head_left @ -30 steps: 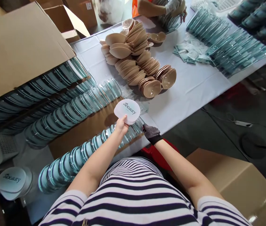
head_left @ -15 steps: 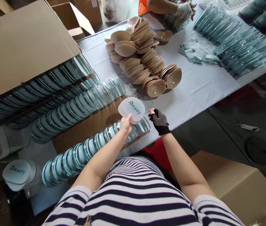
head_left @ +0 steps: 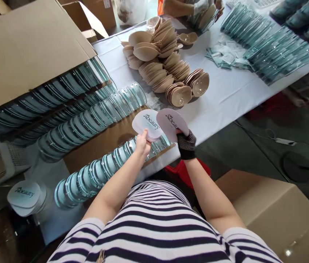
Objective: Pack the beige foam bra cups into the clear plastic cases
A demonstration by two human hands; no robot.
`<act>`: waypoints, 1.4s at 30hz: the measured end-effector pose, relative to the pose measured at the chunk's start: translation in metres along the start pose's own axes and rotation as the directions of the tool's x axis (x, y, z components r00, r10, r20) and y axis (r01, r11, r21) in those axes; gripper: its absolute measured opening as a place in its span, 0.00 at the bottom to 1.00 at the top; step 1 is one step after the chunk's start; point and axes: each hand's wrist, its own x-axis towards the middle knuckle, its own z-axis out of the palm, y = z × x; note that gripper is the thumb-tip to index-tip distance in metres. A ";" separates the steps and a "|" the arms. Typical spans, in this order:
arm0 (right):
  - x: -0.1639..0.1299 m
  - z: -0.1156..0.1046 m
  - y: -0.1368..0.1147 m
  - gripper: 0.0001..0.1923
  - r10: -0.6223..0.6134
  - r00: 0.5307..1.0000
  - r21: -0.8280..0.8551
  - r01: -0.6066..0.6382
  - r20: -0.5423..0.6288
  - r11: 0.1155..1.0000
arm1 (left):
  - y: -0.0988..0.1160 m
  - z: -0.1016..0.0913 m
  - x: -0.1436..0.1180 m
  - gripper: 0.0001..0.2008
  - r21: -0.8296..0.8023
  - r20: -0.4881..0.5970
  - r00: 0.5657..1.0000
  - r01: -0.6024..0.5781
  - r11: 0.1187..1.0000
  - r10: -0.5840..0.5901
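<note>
My left hand (head_left: 142,143), bare, is closed on a small stack of white rounded cards (head_left: 146,123) printed "beauty", thumb on top. My right hand (head_left: 186,143), in a dark fingerless glove with dots, pinches one similar printed card (head_left: 170,122) that looks greyer in shadow. The edges of this card and the stack meet or overlap. Just below and left of my hands lies a long row of clear teal-tinted packages (head_left: 96,171) in an open carton (head_left: 94,142). A second row of such packages (head_left: 94,118) runs along the carton's far side.
Stacks of beige bra cups (head_left: 157,73) sit mid-table. Teal packages (head_left: 280,51) and small sachets (head_left: 228,53) lie at the right. A co-worker's gloved hand (head_left: 202,7) holds cups and packaging. More printed cards (head_left: 24,195) lie lower left; a big carton (head_left: 274,208) stands lower right.
My right hand, empty beside the stack before, now holds a single card up next to it. The stack in my left hand has shifted slightly left. The co-worker's hands moved a little.
</note>
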 end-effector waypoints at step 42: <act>-0.020 0.035 0.004 0.21 0.238 0.623 -0.022 -0.334 0.745 0.942 | -0.004 -0.003 0.023 0.15 0.007 -0.059 0.998 0.001 1.000 0.000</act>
